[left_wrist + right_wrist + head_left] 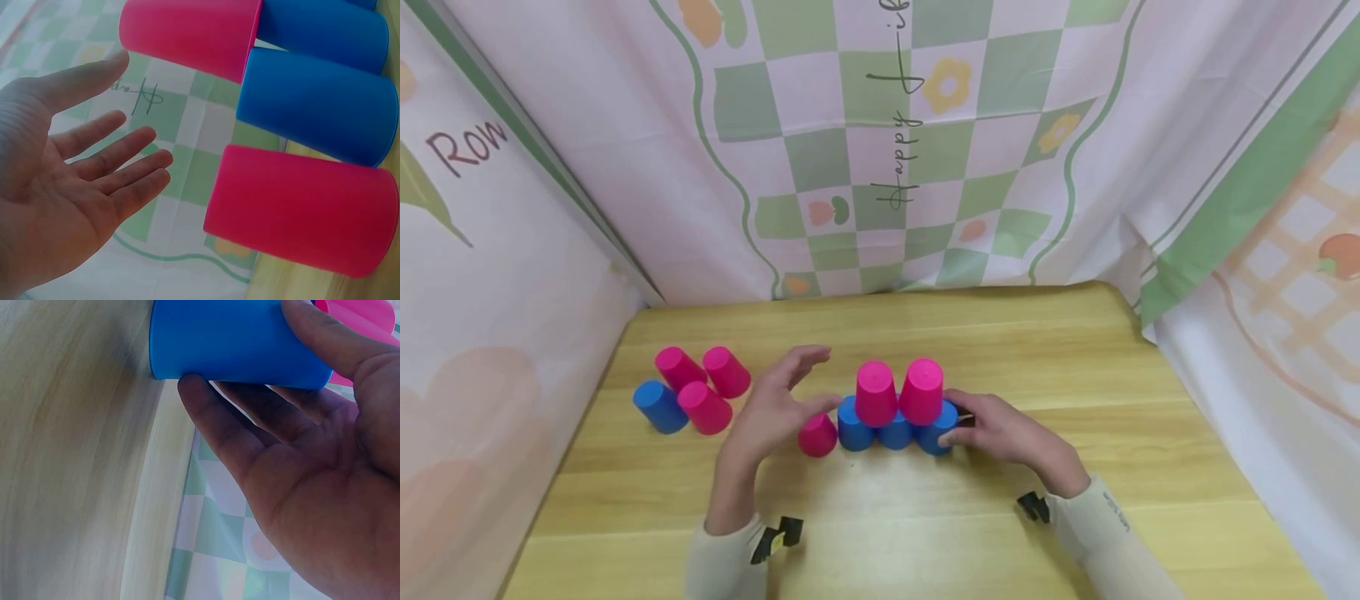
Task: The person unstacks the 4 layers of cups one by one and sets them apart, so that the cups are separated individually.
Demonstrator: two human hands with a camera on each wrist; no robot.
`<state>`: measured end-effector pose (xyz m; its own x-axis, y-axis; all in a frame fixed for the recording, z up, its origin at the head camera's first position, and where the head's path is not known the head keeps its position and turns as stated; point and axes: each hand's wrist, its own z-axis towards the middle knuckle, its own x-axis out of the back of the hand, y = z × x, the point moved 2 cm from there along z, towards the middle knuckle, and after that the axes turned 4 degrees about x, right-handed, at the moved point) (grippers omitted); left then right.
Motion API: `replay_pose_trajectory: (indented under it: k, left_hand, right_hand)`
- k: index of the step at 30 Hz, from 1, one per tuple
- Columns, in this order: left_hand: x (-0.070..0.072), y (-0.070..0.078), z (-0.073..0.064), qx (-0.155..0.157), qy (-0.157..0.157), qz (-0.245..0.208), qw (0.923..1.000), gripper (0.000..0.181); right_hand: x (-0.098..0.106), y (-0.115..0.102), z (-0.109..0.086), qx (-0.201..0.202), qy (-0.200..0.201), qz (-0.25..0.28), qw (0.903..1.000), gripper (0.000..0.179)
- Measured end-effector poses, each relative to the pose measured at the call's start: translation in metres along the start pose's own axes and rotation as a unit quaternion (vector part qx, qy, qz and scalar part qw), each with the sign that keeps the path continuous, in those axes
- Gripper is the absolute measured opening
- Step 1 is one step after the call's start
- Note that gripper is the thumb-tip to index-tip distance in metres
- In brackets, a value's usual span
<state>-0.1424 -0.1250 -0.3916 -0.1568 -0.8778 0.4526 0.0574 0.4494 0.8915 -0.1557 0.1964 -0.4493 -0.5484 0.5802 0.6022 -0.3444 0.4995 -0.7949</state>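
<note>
Right hand (1000, 427) is pinching the rightmost blue cup (931, 437); left hand (771, 412) is hovering, fingers extended. Upper pink cups (876, 395) are demanding gentle pressure.

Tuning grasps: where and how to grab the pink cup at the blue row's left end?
Likely the pink cup by its near and far walls, mid-height, from the left: it stands inverted, tapering upward, with a blue cup close on its right.
</note>
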Motion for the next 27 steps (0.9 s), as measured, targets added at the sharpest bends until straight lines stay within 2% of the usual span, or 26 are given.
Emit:
replay_pose_trajectory:
  k: [12,20,27]
  left_hand:
    - [-0.011,0.006,0.005,-0.015,-0.012,-0.005,0.9998,0.064]
    - [-0.023,0.011,0.009,-0.026,-0.024,0.002,0.9994,0.067]
    - [-0.03,0.016,0.011,-0.042,-0.027,0.014,0.9987,0.068]
  right_hand:
    - [0.0,0.0,0.0,0.009,0.001,0.008,0.9999,0.039]
    - [0.001,-0.001,-0.001,-0.022,0.0,0.003,0.9998,0.046]
    - [0.001,-0.001,-0.001,-0.02,0.0,0.006,0.9998,0.046]
